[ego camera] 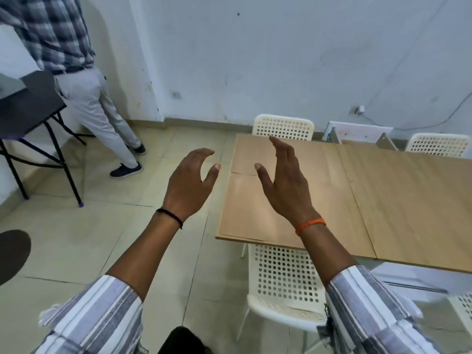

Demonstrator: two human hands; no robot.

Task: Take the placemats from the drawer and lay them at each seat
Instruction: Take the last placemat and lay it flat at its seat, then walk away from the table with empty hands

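Your left hand [190,178] and right hand [283,178] hover empty, fingers loose, with two placemats [251,200] on the table [408,200] beneath your right hand.

Left hand [190,178]: bare, no ring or glove visible. A thin black cord band [169,217] circles the left wrist.

Right hand [284,180]: bare, no ring or glove visible. An orange thread band [310,225] circles the right wrist, slightly thicker than the black one.

Forearms: uncovered from wrist to the sleeve edges.

Left sleeve [94,315]: woven shirt cloth with broad stripes in white, grey and muted lavender, pushed up the forearm, cuff edge loose.

Right sleeve [370,310]: same striped cloth and colours, likewise pushed up, with a small dark button at the cuff opening.

Lower edge of view: a dark garment, detail unclear.
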